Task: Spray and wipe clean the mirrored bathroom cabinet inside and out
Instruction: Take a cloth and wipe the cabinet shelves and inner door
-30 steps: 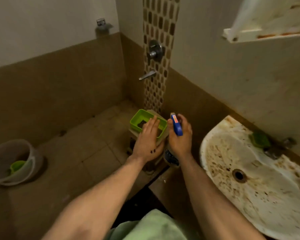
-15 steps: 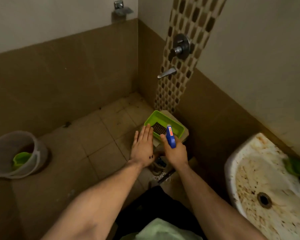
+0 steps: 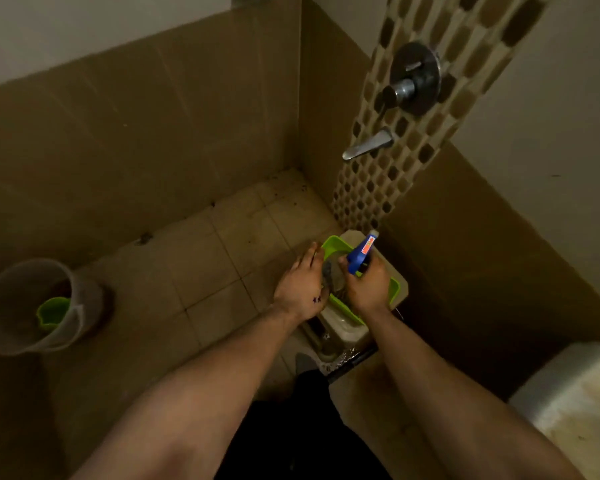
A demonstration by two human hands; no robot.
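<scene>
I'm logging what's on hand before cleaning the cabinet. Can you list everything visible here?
spray bottle: one, blue trigger head, in the right hand over the tray
tray: one, bright green, on the stand
stand: one, beige, on the floor by the wall
bucket: one, translucent grey, on the floor at left
mug: one, green, inside the bucket
mosaic strip: one, brown and beige, up the wall
valve: one, chrome, on the mosaic strip
spout: one, chrome, below the valve
sink: one, white, stained, lower right
left hand: fingers straight, at the tray's left edge
right hand: grips the spray bottle
</scene>
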